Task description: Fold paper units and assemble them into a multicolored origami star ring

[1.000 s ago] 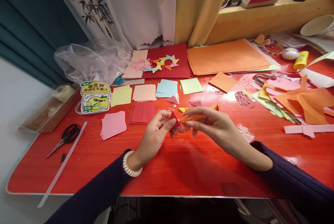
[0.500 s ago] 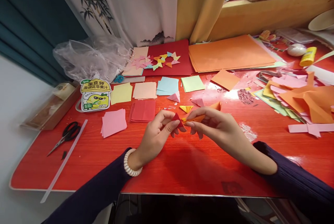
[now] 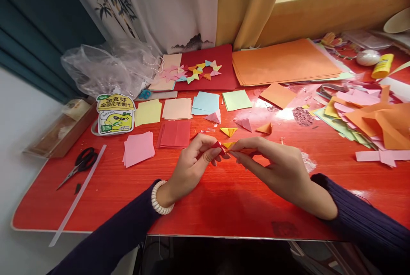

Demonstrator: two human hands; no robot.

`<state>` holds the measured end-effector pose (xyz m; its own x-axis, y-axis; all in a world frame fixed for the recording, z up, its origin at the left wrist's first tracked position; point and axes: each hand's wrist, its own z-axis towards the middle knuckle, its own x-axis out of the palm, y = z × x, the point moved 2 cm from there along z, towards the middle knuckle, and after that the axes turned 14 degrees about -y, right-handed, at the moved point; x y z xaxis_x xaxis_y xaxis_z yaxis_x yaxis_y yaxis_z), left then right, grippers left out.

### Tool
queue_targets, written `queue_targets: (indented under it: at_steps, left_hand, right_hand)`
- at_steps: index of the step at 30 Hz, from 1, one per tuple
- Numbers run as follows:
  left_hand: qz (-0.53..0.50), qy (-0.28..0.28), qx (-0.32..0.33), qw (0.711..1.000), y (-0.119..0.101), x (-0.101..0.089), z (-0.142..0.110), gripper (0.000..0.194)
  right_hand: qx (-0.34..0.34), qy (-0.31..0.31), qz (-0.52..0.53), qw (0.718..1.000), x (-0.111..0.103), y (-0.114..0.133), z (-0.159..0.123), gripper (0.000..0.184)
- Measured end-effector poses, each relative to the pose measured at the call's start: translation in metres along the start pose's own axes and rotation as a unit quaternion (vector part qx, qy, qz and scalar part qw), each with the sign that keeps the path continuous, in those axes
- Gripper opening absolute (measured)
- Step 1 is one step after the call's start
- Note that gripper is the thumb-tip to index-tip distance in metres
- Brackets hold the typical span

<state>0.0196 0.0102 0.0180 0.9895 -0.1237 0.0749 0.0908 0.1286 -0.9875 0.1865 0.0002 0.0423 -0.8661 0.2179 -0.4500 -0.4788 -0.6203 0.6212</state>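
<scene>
Between thumb and fingers, my left hand [image 3: 200,159] pinches a small folded red paper piece [image 3: 219,147]. My right hand [image 3: 272,159] is closed on a folded orange paper piece [image 3: 245,151], whose tip meets the red one. Fingers hide much of both pieces, and a bit of yellow paper shows between them; I cannot tell if it is joined. Just beyond my hands lie a folded yellow triangle [image 3: 229,131], a folded orange triangle [image 3: 265,128] and pink folded triangles [image 3: 244,124]. A red paper stack [image 3: 175,134] sits beyond my left hand.
Pink squares [image 3: 139,149], black scissors [image 3: 78,165] and a pale strip [image 3: 78,196] lie at the left. Behind are yellow [image 3: 147,112], blue [image 3: 205,103] and green squares [image 3: 237,100]. Paper scraps [image 3: 378,115] heap up at the right, near a glue stick [image 3: 382,65].
My right hand has turned slightly and shifted a little right and down, uncovering more of the orange and pink triangles behind it. Both hands keep their pieces together.
</scene>
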Motion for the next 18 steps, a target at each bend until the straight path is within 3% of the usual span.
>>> queue_targets:
  at_steps: [3, 12, 18]
  left_hand:
    - [-0.001, 0.001, 0.000, 1.000, 0.001, 0.000, 0.000, 0.003]
    - [0.016, -0.014, 0.018, 1.000, 0.000, -0.002, -0.003, 0.003]
    - [0.020, -0.011, 0.035, 0.999, 0.001, -0.002, -0.005, 0.003]
  right_hand:
    - [-0.043, -0.008, -0.013, 0.999, 0.001, 0.000, -0.002, 0.014]
    - [-0.077, -0.004, -0.044, 0.996, 0.001, 0.004, -0.006, 0.016]
    - [-0.235, 0.042, -0.095, 0.966, -0.003, 0.002, -0.013, 0.025]
